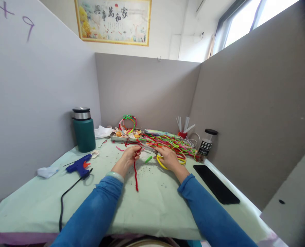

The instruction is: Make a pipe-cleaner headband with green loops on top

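My left hand (pixel 131 156) is closed on a red pipe cleaner (pixel 136 176), whose free end hangs down toward the tabletop. In my right hand (pixel 168 158) is a pair of scissors with yellow handles (pixel 162 164). Their blades point left, close to the fingers of my left hand; whether they touch the red stem I cannot tell. A short green piece (pixel 148 159) lies on the cloth between my hands. Just beyond them spreads a heap of colourful pipe cleaners (pixel 173 142).
At left stand a green bottle (pixel 83 133) and a blue glue gun (pixel 79 166) with its cord. A metal tray (pixel 120 139) of small pieces and a colourful headband (pixel 128 123) sit at the back. To the right are a black-lidded jar (pixel 207 145) and a black phone (pixel 215 184). Grey partitions enclose the table.
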The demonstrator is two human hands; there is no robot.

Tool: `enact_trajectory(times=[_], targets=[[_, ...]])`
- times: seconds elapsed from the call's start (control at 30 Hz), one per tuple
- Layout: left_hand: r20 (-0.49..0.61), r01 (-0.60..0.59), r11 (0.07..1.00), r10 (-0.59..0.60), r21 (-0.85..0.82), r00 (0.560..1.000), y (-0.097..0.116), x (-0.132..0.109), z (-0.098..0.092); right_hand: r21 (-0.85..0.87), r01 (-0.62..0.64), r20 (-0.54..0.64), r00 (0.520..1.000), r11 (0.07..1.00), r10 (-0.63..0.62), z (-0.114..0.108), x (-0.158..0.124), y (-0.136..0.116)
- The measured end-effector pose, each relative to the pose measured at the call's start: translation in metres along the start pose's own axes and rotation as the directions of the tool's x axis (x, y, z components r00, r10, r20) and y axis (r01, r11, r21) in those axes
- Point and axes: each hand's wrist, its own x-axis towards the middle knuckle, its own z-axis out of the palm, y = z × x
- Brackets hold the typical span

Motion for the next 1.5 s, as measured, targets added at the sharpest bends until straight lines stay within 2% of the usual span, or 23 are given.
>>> enact_trajectory(times=[0.33,0.53,0.7,0.97,1.13,1.5], targets=[[0.017,-0.088,0.995,0.087,0.047,0.996,-0.0019,0.0016,-0.0002,0.007,-0.016,0.011,1.0,1.0,0.016,0.003,-0.001,0.0035],[-0.034,-0.103,0.992,0.106,0.08,0.994,-0.001,0.0003,0.0017,-0.02,-0.021,0.014,1.0,1.0,0.021,0.0031,-0.0006,0.0036],[-0.022,-0.14,0.984,0.143,0.11,0.989,-0.0006,-0.0004,0.0021,-0.037,-0.022,0.029,0.999,0.999,0.023,0.0012,0.0006,0.0023],[-0.021,-0.143,0.984,0.146,0.108,0.989,-0.002,0.0009,0.0002,-0.03,-0.031,0.067,0.997,0.999,0.033,-0.0004,0.0008,0.0009],[-0.063,-0.142,0.982,0.15,0.123,0.987,-0.0037,0.0048,-0.0016,-0.033,-0.036,0.085,0.996,0.999,0.038,-0.0011,0.0008,0.0003],[-0.015,-0.181,0.972,0.185,0.151,0.983,-0.0056,0.0072,-0.0049,0.011,-0.024,0.066,0.998,1.0,0.023,0.006,0.0015,0.0046]])
